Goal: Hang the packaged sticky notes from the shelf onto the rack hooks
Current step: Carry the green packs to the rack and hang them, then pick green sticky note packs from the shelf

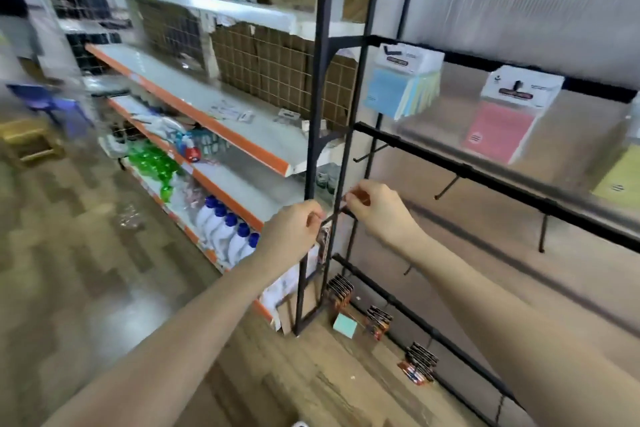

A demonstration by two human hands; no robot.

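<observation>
Shop shelving fills the left of your view: white shelves (221, 104) edged in orange, with spray bottles and cleaners on the lower levels and a few small white packets lying loose on the middle board. To the right stands the black rack (485, 180), its crossbars running away from you with bare hooks pointing out. On its top bar two packs of sticky notes already hang, a blue pack (398, 87) and a pink pack (502, 121), with the edge of a yellow one at the far right. Lower down, dark carded goods hang on the bottom bar, and a small green pad (345, 325) hangs or lies near them; which, you cannot tell.

Both your arms reach to the rack's left upright. Your left hand (294, 229) and right hand (377, 208) pinch the two ends of a thin black hook (337, 211), fingers curled narrowly round it. No pack is in either hand.

You appear to be setting or straightening a hook rather than hanging anything. The next move probably calls for seating that hook squarely on its bar, then letting go and reaching left to the middle shelf, where the remaining packets lie well apart from your fingers.
</observation>
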